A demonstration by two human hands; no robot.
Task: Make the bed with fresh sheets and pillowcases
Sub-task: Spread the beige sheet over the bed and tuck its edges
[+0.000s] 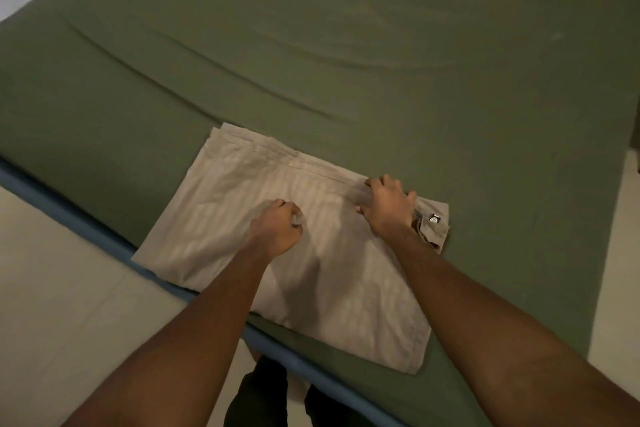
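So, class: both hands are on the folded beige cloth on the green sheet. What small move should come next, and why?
Probably lift the gripped layer up and back to open the fold. The left hand pinches fabric near the middle of the beige cloth, the right hand grips its far edge beside the label, and the cloth lies folded flat on the green sheet.

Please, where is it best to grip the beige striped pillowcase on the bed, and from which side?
Probably take the pillowcase by the loose layers at its far right corner, beside the black label, reaching down from above. It lies flat, so only a pinched edge lifts; the right hand grips there.
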